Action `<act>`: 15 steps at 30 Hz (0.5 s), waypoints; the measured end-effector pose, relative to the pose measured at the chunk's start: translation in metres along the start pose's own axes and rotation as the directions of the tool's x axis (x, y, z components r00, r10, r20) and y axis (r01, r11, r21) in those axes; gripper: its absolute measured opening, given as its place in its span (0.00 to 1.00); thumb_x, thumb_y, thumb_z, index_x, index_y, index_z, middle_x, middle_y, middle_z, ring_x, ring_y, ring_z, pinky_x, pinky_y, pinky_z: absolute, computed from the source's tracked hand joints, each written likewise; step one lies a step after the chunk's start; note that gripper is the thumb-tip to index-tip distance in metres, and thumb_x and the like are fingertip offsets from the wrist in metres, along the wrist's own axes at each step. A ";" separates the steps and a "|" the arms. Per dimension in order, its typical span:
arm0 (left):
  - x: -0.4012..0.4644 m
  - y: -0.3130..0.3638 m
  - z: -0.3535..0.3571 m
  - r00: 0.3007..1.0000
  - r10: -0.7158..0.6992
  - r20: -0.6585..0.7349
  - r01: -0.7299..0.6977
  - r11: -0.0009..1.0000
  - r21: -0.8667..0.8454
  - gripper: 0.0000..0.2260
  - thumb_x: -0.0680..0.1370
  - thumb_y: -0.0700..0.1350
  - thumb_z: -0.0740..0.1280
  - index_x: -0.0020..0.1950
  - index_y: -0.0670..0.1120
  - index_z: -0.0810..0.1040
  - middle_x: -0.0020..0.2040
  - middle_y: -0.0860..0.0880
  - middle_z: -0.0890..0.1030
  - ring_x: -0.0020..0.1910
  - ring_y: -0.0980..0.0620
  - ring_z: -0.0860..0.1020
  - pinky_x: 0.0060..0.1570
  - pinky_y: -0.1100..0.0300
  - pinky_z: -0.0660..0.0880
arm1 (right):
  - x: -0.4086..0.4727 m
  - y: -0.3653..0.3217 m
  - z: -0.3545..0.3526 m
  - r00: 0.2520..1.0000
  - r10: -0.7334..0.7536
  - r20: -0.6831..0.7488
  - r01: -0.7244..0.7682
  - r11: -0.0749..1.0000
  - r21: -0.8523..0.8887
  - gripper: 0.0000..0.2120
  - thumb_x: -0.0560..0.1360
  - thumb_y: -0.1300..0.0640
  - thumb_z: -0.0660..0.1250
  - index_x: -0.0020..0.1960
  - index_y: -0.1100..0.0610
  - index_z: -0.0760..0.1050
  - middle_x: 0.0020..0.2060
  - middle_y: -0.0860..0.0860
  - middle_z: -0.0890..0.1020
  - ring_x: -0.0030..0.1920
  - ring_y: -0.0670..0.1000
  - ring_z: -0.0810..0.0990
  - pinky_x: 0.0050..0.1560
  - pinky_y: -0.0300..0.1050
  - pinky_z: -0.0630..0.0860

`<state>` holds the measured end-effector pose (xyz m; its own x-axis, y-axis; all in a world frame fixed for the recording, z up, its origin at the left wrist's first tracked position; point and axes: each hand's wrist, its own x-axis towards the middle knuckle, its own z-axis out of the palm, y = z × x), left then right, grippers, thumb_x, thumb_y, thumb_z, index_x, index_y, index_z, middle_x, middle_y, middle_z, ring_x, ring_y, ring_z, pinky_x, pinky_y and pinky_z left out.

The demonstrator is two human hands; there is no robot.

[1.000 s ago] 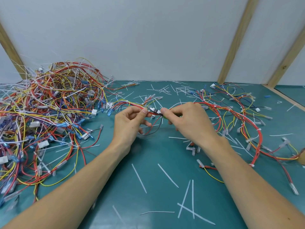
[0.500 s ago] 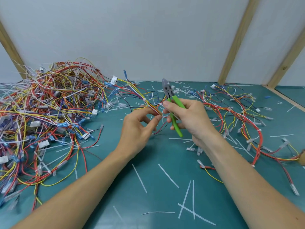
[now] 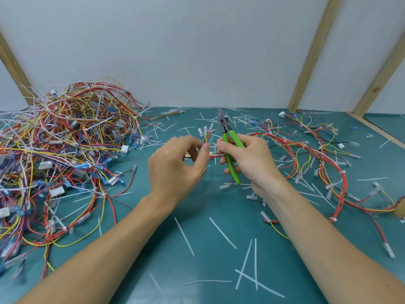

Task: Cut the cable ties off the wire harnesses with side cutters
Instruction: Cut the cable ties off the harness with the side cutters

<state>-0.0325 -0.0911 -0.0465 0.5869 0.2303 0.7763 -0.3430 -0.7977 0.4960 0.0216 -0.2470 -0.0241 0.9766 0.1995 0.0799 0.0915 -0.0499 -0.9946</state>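
On the green worktop (image 3: 197, 249), mid-surface, the right hand (image 3: 247, 159) grips green-handled side cutters (image 3: 230, 148) pointing up while the left hand (image 3: 175, 165) pinches the wire harness (image 3: 215, 155) between them; best nip only the tie, sparing wires.

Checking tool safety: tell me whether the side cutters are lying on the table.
No, the right hand grips the side cutters by the green handles, nose pointing up.

Before me the teal surface (image 3: 197, 270) runs back to a pale wall (image 3: 197, 51), crossed by slanted wooden battens (image 3: 311, 51) at left and right.
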 end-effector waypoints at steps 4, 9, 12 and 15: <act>0.003 -0.012 0.001 0.991 -0.072 0.109 0.051 0.982 0.183 0.05 0.79 0.49 0.69 0.47 0.50 0.82 0.43 0.56 0.82 0.46 0.50 0.77 0.51 0.53 0.68 | 0.000 0.001 0.002 0.991 -0.135 -0.010 0.133 0.985 -0.113 0.03 0.76 0.61 0.73 0.45 0.54 0.83 0.33 0.49 0.84 0.31 0.48 0.81 0.32 0.48 0.81; 0.010 -0.023 0.000 0.845 -0.371 0.386 0.466 0.865 -0.187 0.08 0.80 0.49 0.69 0.43 0.51 0.85 0.32 0.52 0.83 0.32 0.57 0.78 0.36 0.61 0.72 | 0.000 0.002 0.000 0.951 -0.308 -0.030 0.292 0.925 -0.243 0.04 0.75 0.59 0.73 0.44 0.51 0.83 0.33 0.48 0.85 0.33 0.49 0.83 0.38 0.49 0.82; 0.015 -0.026 -0.005 0.702 -0.374 0.606 0.653 0.677 -0.339 0.07 0.79 0.48 0.71 0.43 0.49 0.86 0.30 0.50 0.81 0.24 0.55 0.72 0.26 0.66 0.67 | 0.000 0.001 -0.001 0.958 -0.287 -0.010 0.279 0.940 -0.195 0.04 0.75 0.61 0.74 0.45 0.52 0.83 0.33 0.49 0.85 0.33 0.48 0.83 0.36 0.49 0.81; 0.019 -0.028 -0.008 0.629 -0.360 0.689 0.729 0.581 -0.362 0.10 0.74 0.54 0.72 0.48 0.49 0.86 0.29 0.50 0.77 0.21 0.54 0.67 0.23 0.67 0.62 | 0.000 -0.002 -0.001 0.969 -0.244 0.032 0.246 0.964 -0.103 0.05 0.76 0.63 0.74 0.46 0.53 0.83 0.33 0.50 0.84 0.33 0.49 0.82 0.34 0.49 0.82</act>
<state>-0.0176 -0.0600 -0.0429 0.9980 0.0479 0.0420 -0.0374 -0.0940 0.9949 0.0220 -0.2474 -0.0221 0.9180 0.2373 0.3179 0.3485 -0.0997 -0.9320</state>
